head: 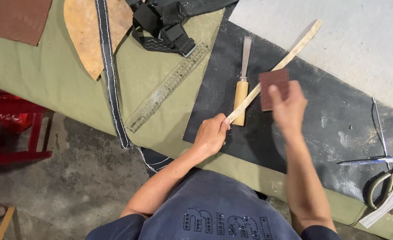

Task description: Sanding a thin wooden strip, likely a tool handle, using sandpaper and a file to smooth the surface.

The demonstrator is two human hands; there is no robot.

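My left hand (210, 134) pinches the near end of a long thin pale wooden strip (290, 52) that slants up to the right over a black mat (321, 111). My right hand (289, 106) holds a small square of reddish-brown sandpaper (274, 85) against the middle of the strip; the hand is a little blurred. A chisel with a pale wooden handle (242, 89) lies on the mat just left of the strip, blade pointing away from me.
A clear ruler (170, 86) lies on the olive cloth. Black straps with a buckle (163, 24) and a tan leather piece (83, 31) sit at the top. Scissors (390, 186) and a thin metal tool (378, 126) lie at the right. A red stool (10, 129) stands at the left.
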